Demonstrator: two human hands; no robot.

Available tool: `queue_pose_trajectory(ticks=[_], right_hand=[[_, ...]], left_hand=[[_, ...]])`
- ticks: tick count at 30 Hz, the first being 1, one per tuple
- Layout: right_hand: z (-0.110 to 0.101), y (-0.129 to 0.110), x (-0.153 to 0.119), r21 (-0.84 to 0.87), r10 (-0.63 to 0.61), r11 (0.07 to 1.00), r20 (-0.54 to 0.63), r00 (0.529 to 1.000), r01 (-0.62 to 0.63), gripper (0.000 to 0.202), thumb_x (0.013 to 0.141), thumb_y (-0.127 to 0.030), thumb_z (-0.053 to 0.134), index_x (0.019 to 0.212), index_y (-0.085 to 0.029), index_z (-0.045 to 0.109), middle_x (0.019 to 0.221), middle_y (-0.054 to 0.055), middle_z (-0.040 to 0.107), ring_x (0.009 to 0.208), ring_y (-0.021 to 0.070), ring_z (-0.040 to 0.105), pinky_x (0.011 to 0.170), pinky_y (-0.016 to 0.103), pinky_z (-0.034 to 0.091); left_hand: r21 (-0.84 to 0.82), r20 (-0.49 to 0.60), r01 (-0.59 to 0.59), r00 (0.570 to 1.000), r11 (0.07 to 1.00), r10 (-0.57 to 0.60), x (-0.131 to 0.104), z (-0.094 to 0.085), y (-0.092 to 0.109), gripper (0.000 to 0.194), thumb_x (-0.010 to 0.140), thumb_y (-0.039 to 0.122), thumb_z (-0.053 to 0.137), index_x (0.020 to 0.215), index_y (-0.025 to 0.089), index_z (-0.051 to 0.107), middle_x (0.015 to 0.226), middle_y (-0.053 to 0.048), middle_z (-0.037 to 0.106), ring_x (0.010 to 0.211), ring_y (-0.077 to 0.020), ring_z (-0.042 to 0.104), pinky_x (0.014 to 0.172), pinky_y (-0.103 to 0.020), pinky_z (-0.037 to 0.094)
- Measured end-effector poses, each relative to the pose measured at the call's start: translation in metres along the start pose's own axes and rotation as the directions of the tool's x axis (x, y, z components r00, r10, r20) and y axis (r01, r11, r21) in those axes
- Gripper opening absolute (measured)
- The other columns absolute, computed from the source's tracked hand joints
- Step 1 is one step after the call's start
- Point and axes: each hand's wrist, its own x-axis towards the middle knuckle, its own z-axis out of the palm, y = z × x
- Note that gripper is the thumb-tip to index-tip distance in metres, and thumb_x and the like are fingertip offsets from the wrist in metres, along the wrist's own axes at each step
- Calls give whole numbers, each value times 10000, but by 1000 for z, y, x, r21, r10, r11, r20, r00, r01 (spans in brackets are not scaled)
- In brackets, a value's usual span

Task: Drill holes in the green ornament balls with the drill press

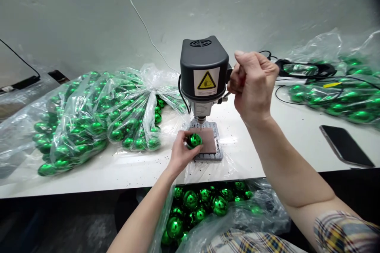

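My left hand (183, 151) is closed around a shiny green ball (195, 140), likely a bauble, over the brown pad (209, 142) on the base of a small drill press. Just above the ball, the thin drill bit (201, 126) points down from the chuck; whether the two touch I cannot tell. My right hand (255, 81) is a fist at the right side of the black drill press (204, 63), where the feed lever sits; the fingers hide most of that lever. A yellow hand-warning label (207, 81) marks the machine's front.
Clear plastic bags of green balls (80, 122) lie left on the white table (142, 170), with another bag (350, 99) at right. An open bag of balls (204, 209) is below the table's front edge. A phone (346, 145), cables and dark specks lie on the table.
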Motion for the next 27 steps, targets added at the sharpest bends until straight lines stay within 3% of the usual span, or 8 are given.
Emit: queue_pose_trajectory(ticks=[1, 3, 5, 9, 13, 17, 23, 27], right_hand=[[0, 0, 2, 9, 14, 1000, -2, 1000, -14, 497, 843, -309, 702, 505, -233, 346, 422, -55, 329, 354, 75, 230, 345, 306, 149], [-1, 2, 2, 17, 22, 1000, -10, 1000, -22, 481, 834, -284, 703, 498, -232, 363, 420, -54, 338, 355, 74, 241, 346, 301, 135], [-1, 3, 0, 19, 10, 1000, -14, 1000, -10, 472, 835, -274, 702, 499, -230, 373, 423, -55, 346, 358, 71, 251, 346, 297, 134], [0, 4, -2, 15, -13, 1000, -29, 999, 14, 479, 838, -279, 694, 491, -225, 368, 419, -59, 326, 354, 57, 248, 337, 281, 132], [0, 3, -1, 21, 13, 1000, -53, 999, -12, 452, 820, -234, 669, 478, -217, 375, 401, -62, 329, 340, 57, 249, 339, 273, 131], [1, 4, -1, 37, 21, 999, -64, 998, -19, 453, 813, -225, 668, 473, -217, 370, 399, -62, 337, 342, 59, 242, 340, 276, 125], [2, 4, 0, 43, 14, 999, -73, 997, -10, 454, 808, -229, 664, 463, -226, 368, 389, -65, 341, 333, 58, 252, 326, 285, 129], [0, 4, 0, 15, 10, 1000, -44, 999, -9, 475, 837, -254, 670, 487, -228, 350, 413, -59, 347, 350, 62, 272, 340, 285, 157]], left_hand=[[45, 153, -38, 988, 998, 30, -8, -15, 9, 405, 681, 330, 862, 1006, 193, 662, 927, -51, 697, 823, -192, 639, 724, -291, 507], [67, 496, -134, 865, 989, 83, -20, -43, 21, 394, 690, 399, 863, 996, 210, 702, 893, -39, 716, 776, -189, 649, 663, -266, 500], [85, 588, -189, 802, 978, 104, -19, -64, 23, 275, 807, 443, 763, 973, 227, 720, 872, -32, 726, 753, -188, 655, 647, -263, 499], [432, 188, -174, 977, 885, 100, 31, -79, -6, 178, 967, 308, 533, 948, 211, 681, 895, -75, 690, 841, -236, 633, 799, -346, 499], [748, -86, 78, 996, 659, -20, 100, -79, -41, 119, 825, 110, 643, 936, 150, 660, 1136, -199, 599, 1174, -390, 536, 982, -497, 428], [793, -106, 134, 991, 594, -83, 131, -80, -56, 126, 836, 66, 565, 907, 112, 658, 1187, -270, 559, 1232, -462, 479, 958, -556, 414], [836, -97, 140, 989, 530, -109, 133, -86, -63, 193, 829, 50, 563, 996, 88, 654, 1210, -299, 565, 1273, -479, 464, 980, -567, 396], [841, -95, 127, 992, 525, -87, 130, -92, -48, 326, 852, 88, 549, 1168, 131, 617, 1271, -254, 538, 1221, -431, 520, 966, -544, 433]])
